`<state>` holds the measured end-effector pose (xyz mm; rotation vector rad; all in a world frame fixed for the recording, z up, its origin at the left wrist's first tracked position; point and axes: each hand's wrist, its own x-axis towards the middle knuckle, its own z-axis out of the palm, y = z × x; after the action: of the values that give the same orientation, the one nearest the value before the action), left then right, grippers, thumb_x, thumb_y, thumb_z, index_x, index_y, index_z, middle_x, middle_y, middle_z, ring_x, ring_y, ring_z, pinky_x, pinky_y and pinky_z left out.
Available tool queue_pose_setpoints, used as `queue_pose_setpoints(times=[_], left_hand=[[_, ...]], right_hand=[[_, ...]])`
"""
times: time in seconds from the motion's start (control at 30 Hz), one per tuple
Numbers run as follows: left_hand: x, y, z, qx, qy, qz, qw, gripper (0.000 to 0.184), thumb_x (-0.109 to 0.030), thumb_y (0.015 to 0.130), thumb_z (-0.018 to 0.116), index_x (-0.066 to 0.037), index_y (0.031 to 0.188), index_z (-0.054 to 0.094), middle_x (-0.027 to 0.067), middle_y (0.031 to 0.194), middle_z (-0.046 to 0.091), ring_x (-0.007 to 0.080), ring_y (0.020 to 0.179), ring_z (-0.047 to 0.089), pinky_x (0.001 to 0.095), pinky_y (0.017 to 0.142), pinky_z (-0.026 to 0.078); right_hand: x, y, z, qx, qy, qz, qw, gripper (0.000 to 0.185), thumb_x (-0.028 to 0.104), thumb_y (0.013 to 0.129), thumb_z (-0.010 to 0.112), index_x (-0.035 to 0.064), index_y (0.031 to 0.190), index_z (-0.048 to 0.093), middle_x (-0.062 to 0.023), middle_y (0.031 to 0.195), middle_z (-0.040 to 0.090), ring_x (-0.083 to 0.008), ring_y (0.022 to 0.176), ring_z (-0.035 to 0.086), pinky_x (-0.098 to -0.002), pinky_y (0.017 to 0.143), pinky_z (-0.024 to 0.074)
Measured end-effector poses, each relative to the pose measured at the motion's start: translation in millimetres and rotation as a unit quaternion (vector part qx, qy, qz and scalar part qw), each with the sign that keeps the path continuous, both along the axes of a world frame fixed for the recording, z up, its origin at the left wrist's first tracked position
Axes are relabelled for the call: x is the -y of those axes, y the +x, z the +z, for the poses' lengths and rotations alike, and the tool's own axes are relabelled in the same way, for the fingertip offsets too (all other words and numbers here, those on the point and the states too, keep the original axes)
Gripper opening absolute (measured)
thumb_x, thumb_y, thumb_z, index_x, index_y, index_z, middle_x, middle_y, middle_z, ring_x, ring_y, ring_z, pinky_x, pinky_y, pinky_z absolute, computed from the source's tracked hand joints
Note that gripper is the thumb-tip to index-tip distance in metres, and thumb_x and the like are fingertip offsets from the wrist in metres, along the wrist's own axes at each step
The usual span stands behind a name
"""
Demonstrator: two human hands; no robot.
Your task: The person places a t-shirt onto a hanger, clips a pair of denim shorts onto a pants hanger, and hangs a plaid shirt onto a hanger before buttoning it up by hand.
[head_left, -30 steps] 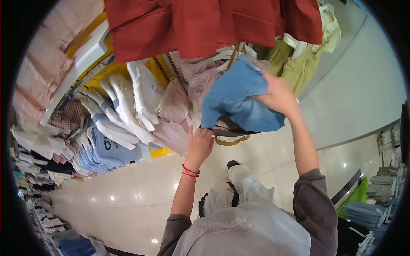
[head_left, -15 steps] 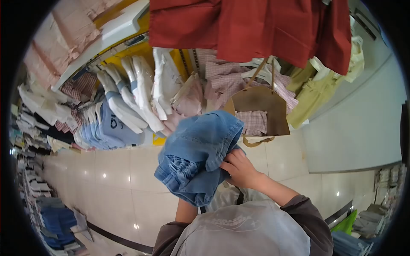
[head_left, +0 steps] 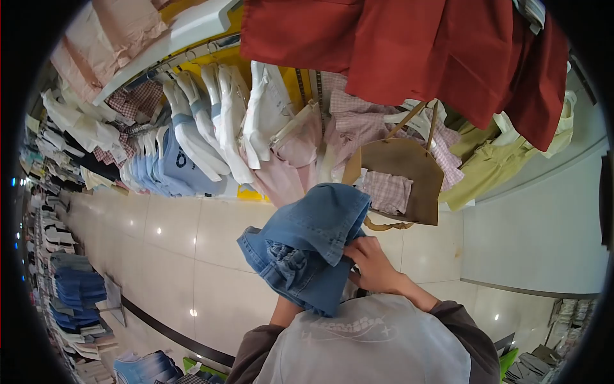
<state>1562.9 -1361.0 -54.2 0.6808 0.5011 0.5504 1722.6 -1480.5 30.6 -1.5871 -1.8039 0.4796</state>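
Head view: I see the blue denim garment (head_left: 313, 214) bunched before the grey top (head_left: 377, 339), right hand (head_left: 376, 264) pinching its edge; left hand hidden, grip unclear. Probably soft, light; I'd hold seams.

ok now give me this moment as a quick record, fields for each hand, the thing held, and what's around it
held item: blue denim garment, bunched up, its gathered part facing the camera
right hand: fingers gripping the garment's edge
left hand: hidden behind the denim; only the left forearm shows
just beyond: brown bag with a pink checked cloth in it
overhead: red garment, hanging
rack: white garments on hangers
below: pale tiled floor
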Motion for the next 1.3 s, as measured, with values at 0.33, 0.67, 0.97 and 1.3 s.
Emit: queue_pose_setpoints(times=[0.33,0.67,0.97,1.3], left_hand=[[25.6,-27.4,-3.7,-0.026,0.021,0.085,0.996,0.037,-0.014,0.083,0.055,-0.006,0.118,0.049,0.0084,0.115,0.053,0.0235,0.109,0.047,0.035,0.096,0.035],[49.9,-69.7,-6.6,-0.057,0.046,0.179,0.981,0.036,-0.014,0.084,0.054,-0.006,0.119,0.049,0.0087,0.115,0.054,0.0228,0.108,0.048,0.0332,0.095,0.036],[37.1,-140.4,-13.1,-0.107,0.1,0.203,0.968,0.035,-0.014,0.086,0.053,-0.006,0.119,0.049,0.009,0.115,0.054,0.0222,0.107,0.048,0.0316,0.094,0.037],[-1.2,-337.1,-83.0,-0.479,0.026,0.37,0.796,0.03,-0.01,0.086,0.052,0.002,0.113,0.05,0.0118,0.103,0.058,0.02,0.099,0.054,0.0303,0.089,0.042]], right_hand=[[-36.1,3.2,1.1,-0.219,-0.019,0.145,0.965,0.068,0.017,0.065,0.075,0.0068,0.123,0.04,-0.017,0.126,0.041,-0.0333,0.119,0.037,-0.0396,0.099,0.0308],[-116.1,-25.5,22.8,-0.144,-0.16,0.301,0.929,0.073,0.013,0.063,0.075,0.0138,0.127,0.041,-0.0115,0.119,0.05,-0.0271,0.113,0.047,-0.0351,0.095,0.0368],[-143.9,-93.3,1.9,-0.198,-0.171,0.368,0.892,0.06,0.005,0.066,0.07,0.0079,0.121,0.045,-0.0102,0.112,0.054,-0.0233,0.107,0.052,-0.0325,0.092,0.0394],[-214.1,-233.3,-2.3,-0.3,-0.179,0.389,0.853,0.047,-0.012,0.064,0.062,0.0061,0.107,0.054,-0.0077,0.103,0.058,-0.0198,0.098,0.056,-0.0285,0.085,0.0417]])
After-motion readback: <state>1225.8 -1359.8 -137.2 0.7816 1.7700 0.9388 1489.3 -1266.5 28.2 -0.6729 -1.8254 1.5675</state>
